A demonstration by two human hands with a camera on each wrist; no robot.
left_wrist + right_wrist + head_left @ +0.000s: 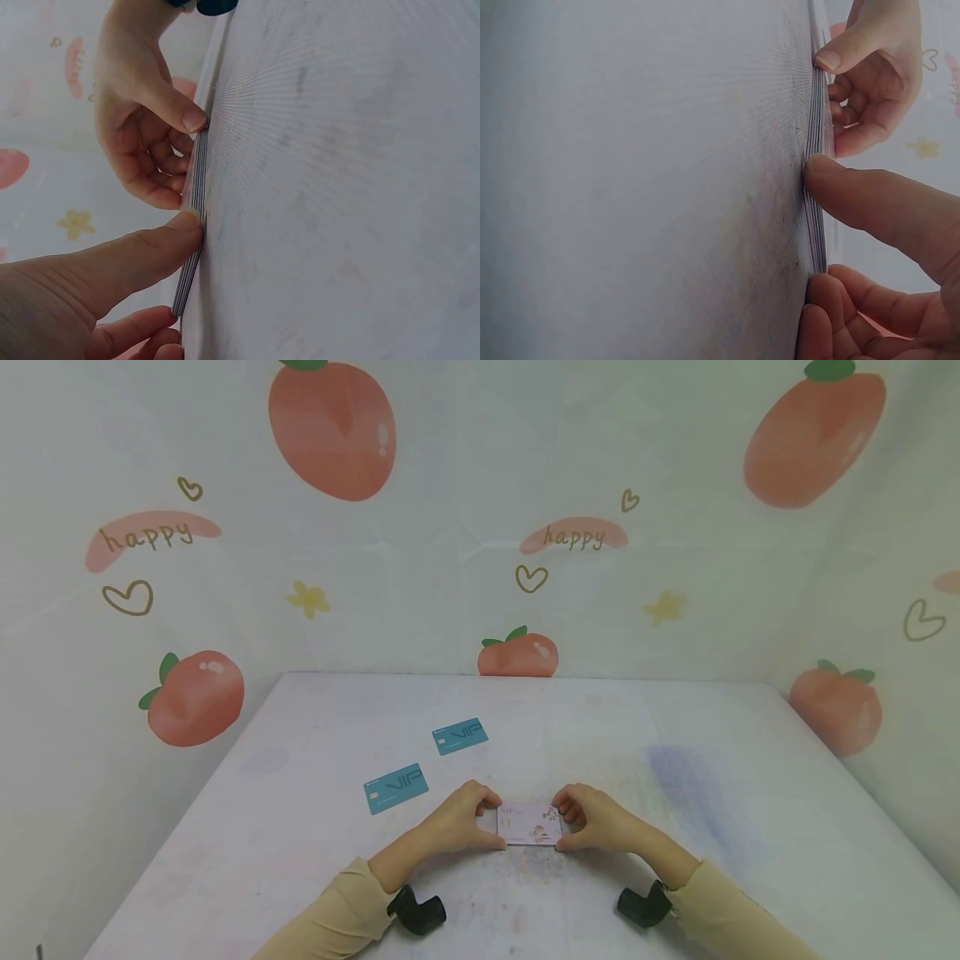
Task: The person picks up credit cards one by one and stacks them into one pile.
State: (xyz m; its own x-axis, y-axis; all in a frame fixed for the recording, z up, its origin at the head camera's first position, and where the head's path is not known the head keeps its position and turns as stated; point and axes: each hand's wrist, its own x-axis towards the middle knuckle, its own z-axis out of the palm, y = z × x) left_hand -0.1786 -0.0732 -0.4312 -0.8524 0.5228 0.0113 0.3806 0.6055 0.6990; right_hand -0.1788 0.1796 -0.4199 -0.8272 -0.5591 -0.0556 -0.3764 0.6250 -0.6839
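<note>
On the near half of a white table (pixel 585 718), a thin stack of cards (pixel 528 823) lies face up, its top one pale pink with small lettering at left and a floral print at right, its edges showing as fine layered lines. Its long axis runs left to right across the person's front, with a short end toward each side. The left hand (pixel 467 820) pinches one end between thumb and fingers, while the right hand (pixel 600 821) grips the other.
</note>
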